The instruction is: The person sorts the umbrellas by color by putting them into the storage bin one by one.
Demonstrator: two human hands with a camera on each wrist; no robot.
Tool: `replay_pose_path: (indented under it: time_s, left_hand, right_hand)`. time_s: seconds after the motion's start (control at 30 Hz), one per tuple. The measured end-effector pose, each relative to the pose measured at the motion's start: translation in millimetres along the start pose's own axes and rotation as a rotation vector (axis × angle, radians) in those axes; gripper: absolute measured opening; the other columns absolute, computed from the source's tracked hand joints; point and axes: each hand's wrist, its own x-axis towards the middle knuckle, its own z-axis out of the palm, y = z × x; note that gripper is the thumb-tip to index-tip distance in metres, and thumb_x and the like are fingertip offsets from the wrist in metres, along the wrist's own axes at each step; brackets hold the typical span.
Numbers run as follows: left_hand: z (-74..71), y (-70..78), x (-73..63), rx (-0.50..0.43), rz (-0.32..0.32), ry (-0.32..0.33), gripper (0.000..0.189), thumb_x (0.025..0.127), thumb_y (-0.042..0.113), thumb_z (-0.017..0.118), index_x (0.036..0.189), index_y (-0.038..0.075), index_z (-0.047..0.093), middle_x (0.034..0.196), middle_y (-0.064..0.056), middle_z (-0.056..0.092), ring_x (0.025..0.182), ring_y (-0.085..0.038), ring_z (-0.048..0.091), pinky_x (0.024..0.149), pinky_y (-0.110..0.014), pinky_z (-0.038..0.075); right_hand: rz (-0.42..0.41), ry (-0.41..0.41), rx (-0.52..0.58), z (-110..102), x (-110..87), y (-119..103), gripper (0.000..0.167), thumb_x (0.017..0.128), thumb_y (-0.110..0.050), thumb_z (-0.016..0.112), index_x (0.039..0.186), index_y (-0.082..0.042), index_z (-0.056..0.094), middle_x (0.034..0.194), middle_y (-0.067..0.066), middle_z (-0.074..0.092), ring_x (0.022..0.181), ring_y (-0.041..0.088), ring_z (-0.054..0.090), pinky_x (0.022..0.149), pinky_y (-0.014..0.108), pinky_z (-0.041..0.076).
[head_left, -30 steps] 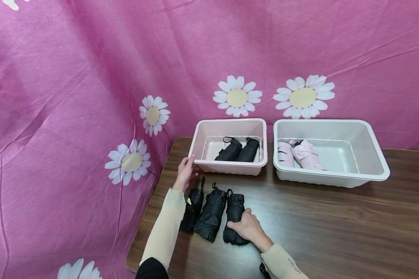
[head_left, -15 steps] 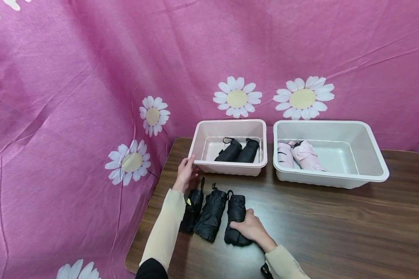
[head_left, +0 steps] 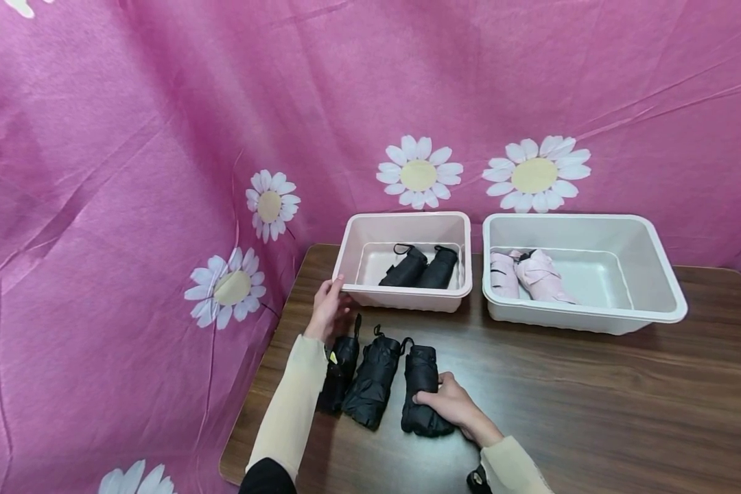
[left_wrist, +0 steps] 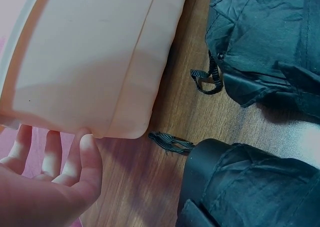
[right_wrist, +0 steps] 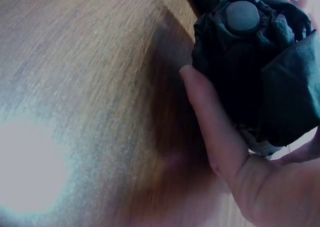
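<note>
Three folded black umbrellas lie side by side on the brown table. My right hand [head_left: 453,405] grips the rightmost black umbrella [head_left: 421,384] from its right side, thumb over the top. In the right wrist view the end of this umbrella [right_wrist: 243,18] shows a round dark knob. The middle umbrella [head_left: 373,384] and the left umbrella [head_left: 342,370], with wrist loops pointing away from me, lie beside it. My left hand [head_left: 327,305] holds the front left corner of a pale pink bin [head_left: 407,296]; in the left wrist view its fingers [left_wrist: 90,157] touch the bin wall.
Inside the pink bin lie two black umbrellas [head_left: 438,267]. To its right stands a larger whitish bin [head_left: 593,319] with two pale pink umbrellas [head_left: 542,276] at its left end. A pink cloth with daisies [head_left: 418,175] hangs behind the wooden table [head_left: 593,398].
My right hand and its umbrella have shifted slightly right, widening the gap to the middle umbrella. My left hand has stayed at the bin corner.
</note>
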Motion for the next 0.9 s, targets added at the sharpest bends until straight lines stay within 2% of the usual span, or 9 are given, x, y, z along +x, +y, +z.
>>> replay_pose_path:
  time_s: [0.3, 0.43, 0.7, 0.9]
  left_hand:
    - [2.6, 1.8, -3.0, 0.007, 0.006, 0.021, 0.039, 0.094, 0.044, 0.058, 0.115, 0.012, 0.053, 0.121, -0.022, 0.057, 0.082, -0.022, 0.065, 0.062, -0.028, 0.052]
    - [2.9, 2.0, -3.7, 0.007, 0.007, 0.022, 0.04, 0.094, 0.045, 0.058, 0.115, 0.012, 0.053, 0.123, -0.023, 0.056, 0.084, -0.024, 0.064, 0.063, -0.029, 0.052]
    - [2.4, 3.5, -7.0, 0.011, 0.005, 0.033, 0.038, 0.095, 0.044, 0.058, 0.114, 0.011, 0.053, 0.116, -0.02, 0.058, 0.085, -0.027, 0.063, 0.065, -0.032, 0.053]
    - [3.0, 4.0, -6.9, 0.008, 0.008, 0.033, 0.038, 0.094, 0.044, 0.058, 0.114, 0.011, 0.053, 0.114, -0.019, 0.058, 0.084, -0.026, 0.063, 0.066, -0.032, 0.053]
  right_hand:
    - [-0.011, -0.053, 0.08, -2, 1.2, 4, 0.065, 0.078, -0.025, 0.073, 0.122, 0.005, 0.036, 0.095, 0.017, 0.064, 0.075, 0.018, 0.065, 0.066, 0.029, 0.051]
    - [-0.022, -0.065, 0.104, -4, -0.3, 2, 0.066, 0.078, -0.025, 0.073, 0.124, 0.005, 0.036, 0.097, 0.016, 0.066, 0.077, 0.017, 0.066, 0.068, 0.028, 0.052]
    - [-0.05, -0.06, 0.16, -7, -6.1, -6, 0.071, 0.078, -0.022, 0.075, 0.131, 0.002, 0.035, 0.1, 0.017, 0.065, 0.081, 0.019, 0.064, 0.07, 0.03, 0.052]
    - [-0.09, -0.052, 0.215, -11, -9.4, -11, 0.067, 0.078, -0.019, 0.075, 0.131, -0.001, 0.037, 0.106, 0.017, 0.064, 0.085, 0.02, 0.065, 0.071, 0.031, 0.053]
